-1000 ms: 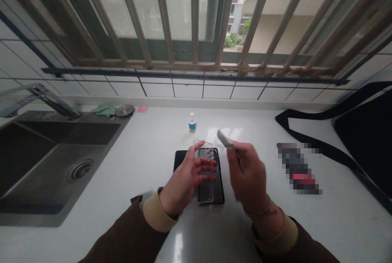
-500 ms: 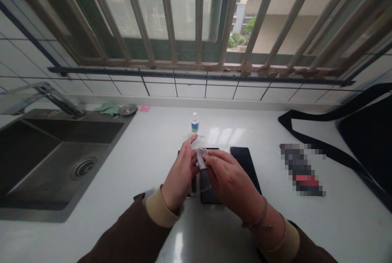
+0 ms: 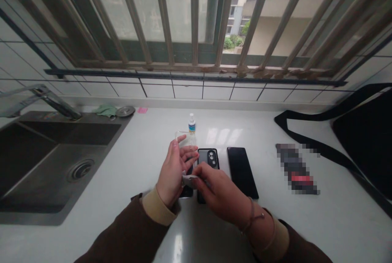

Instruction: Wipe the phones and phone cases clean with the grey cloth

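Phone case, clear plastic, gripped upright by left hand, fingers closed on it; right hand pinches grey wipe at its lower edge, beside black phone on bench

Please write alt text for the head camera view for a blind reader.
A person's left hand holds a clear phone case while the right hand pinches a small pale wipe. Two black phones lie on the white counter beside them, near a small bottle.

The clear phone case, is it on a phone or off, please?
Off: the left hand holds the clear phone case up, apart from the black phone lying on the counter.
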The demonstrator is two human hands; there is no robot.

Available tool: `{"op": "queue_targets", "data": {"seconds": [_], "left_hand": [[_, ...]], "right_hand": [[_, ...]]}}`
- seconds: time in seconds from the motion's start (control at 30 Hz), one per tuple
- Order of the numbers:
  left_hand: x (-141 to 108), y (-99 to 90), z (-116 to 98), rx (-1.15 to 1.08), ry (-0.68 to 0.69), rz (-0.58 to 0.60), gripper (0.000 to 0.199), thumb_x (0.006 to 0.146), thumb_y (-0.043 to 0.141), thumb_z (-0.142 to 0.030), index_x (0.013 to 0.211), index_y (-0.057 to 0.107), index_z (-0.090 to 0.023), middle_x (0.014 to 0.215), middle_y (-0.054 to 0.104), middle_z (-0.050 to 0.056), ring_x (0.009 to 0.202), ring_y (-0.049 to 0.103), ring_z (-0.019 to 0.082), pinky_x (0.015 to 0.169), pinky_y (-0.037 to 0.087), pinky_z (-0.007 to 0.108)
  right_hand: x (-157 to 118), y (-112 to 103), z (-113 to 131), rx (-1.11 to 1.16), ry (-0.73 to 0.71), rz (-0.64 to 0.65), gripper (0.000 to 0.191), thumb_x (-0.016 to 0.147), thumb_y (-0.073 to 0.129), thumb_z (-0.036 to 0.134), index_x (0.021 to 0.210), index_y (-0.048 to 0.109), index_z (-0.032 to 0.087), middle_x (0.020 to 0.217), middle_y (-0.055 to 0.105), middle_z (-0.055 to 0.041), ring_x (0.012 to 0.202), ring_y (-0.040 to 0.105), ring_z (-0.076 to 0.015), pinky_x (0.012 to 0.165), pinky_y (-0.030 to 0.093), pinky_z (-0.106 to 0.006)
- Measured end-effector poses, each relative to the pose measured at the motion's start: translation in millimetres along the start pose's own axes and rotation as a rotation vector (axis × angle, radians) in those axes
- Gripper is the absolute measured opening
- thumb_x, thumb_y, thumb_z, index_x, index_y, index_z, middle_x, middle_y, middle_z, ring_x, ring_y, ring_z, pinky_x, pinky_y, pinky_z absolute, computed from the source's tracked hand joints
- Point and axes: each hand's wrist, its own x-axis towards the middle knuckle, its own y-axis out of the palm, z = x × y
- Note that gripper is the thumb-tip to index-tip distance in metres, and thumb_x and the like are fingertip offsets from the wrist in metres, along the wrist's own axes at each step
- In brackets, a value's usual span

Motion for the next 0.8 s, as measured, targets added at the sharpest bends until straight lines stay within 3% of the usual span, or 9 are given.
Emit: {"op": "queue_targets", "data": {"seconds": [0.1, 0.17, 0.27, 0.3, 0.37, 0.43, 0.5, 0.63, 0.8], "left_hand": [[-2.3, 2.3, -0.9, -0.021, -0.071, 0.042, 0.052, 0.106, 0.054, -0.061, 0.141, 0.056, -0.023, 0.101, 0.075, 0.009, 0.087, 0.074, 0.018, 0.085, 0.062, 0.032], [-3.8, 3.4, -3.2, -0.04, -0.137, 0.073, 0.051, 0.108, 0.05, -0.061, 0.14, 0.056, -0.022, 0.104, 0.076, 0.011, 0.087, 0.075, 0.019, 0.081, 0.062, 0.032], [-6.1, 2.3, -7.8, -0.062, -0.288, 0.192, 0.052, 0.108, 0.046, -0.063, 0.132, 0.058, -0.019, 0.108, 0.077, 0.015, 0.09, 0.077, 0.023, 0.083, 0.063, 0.038], [-7.1, 1.1, -9.0, -0.066, -0.357, 0.259, 0.053, 0.107, 0.046, -0.064, 0.129, 0.06, -0.018, 0.109, 0.077, 0.017, 0.091, 0.077, 0.025, 0.086, 0.063, 0.041], [-9.6, -1.7, -10.0, -0.06, -0.504, 0.415, 0.055, 0.106, 0.048, -0.065, 0.124, 0.064, -0.016, 0.108, 0.077, 0.02, 0.091, 0.078, 0.027, 0.088, 0.063, 0.044], [-12.7, -4.2, -9.5, -0.046, -0.614, 0.546, 0.052, 0.106, 0.051, -0.062, 0.123, 0.067, -0.015, 0.107, 0.078, 0.021, 0.09, 0.079, 0.027, 0.085, 0.063, 0.042], [-15.7, -5.4, -8.4, -0.042, -0.666, 0.613, 0.05, 0.106, 0.053, -0.06, 0.122, 0.068, -0.016, 0.106, 0.079, 0.021, 0.088, 0.08, 0.027, 0.081, 0.063, 0.04], [-17.8, -4.8, -8.5, -0.081, -0.644, 0.601, 0.047, 0.107, 0.054, -0.058, 0.122, 0.07, -0.017, 0.103, 0.079, 0.019, 0.086, 0.079, 0.025, 0.08, 0.063, 0.039], [-11.0, -5.6, -14.9, -0.127, -0.593, 0.537, 0.043, 0.108, 0.051, -0.054, 0.117, 0.069, -0.016, 0.099, 0.08, 0.019, 0.083, 0.08, 0.025, 0.082, 0.064, 0.04]], "right_hand": [[1.1, 1.2, -1.8, 0.249, 0.025, -0.017, 0.017, 0.111, 0.054, 0.037, 0.103, 0.06, 0.024, 0.094, 0.068, -0.0019, 0.081, 0.061, -0.0182, 0.076, 0.047, -0.033], [1.7, -1.8, -4.7, 0.387, 0.058, -0.102, 0.023, 0.111, 0.055, 0.044, 0.104, 0.062, 0.023, 0.097, 0.068, -0.0027, 0.086, 0.062, -0.0187, 0.078, 0.049, -0.033], [1.8, -16.7, -9.3, 0.41, 0.109, -0.49, 0.026, 0.11, 0.057, 0.049, 0.106, 0.062, 0.024, 0.093, 0.066, -0.0009, 0.083, 0.06, -0.0178, 0.076, 0.049, -0.032], [1.7, -23.7, -10.6, 0.374, 0.122, -0.645, 0.026, 0.11, 0.057, 0.05, 0.107, 0.061, 0.025, 0.089, 0.065, 0.0003, 0.079, 0.058, -0.0171, 0.073, 0.048, -0.031], [2.0, -37.1, -12.9, 0.311, 0.14, -0.834, 0.027, 0.109, 0.059, 0.052, 0.109, 0.06, 0.026, 0.084, 0.062, 0.0022, 0.071, 0.053, -0.0162, 0.065, 0.046, -0.03], [2.6, -45.3, -14.3, 0.298, 0.137, -0.822, 0.027, 0.108, 0.06, 0.053, 0.108, 0.06, 0.026, 0.082, 0.061, 0.0024, 0.07, 0.054, -0.0165, 0.064, 0.045, -0.029], [3.4, -45.6, -15.0, 0.317, 0.13, -0.683, 0.029, 0.107, 0.061, 0.054, 0.105, 0.061, 0.025, 0.084, 0.063, 0.0013, 0.073, 0.057, -0.0176, 0.064, 0.047, -0.03], [4.0, -33.7, -16.7, 0.387, 0.099, -0.482, 0.028, 0.106, 0.063, 0.053, 0.104, 0.063, 0.025, 0.084, 0.063, 0.0012, 0.074, 0.058, -0.0177, 0.068, 0.048, -0.031], [4.8, -34.0, -21.8, 0.58, 0.088, -0.516, 0.024, 0.107, 0.062, 0.046, 0.099, 0.063, 0.024, 0.089, 0.064, 0.0007, 0.081, 0.061, -0.0172, 0.077, 0.053, -0.032]]}}
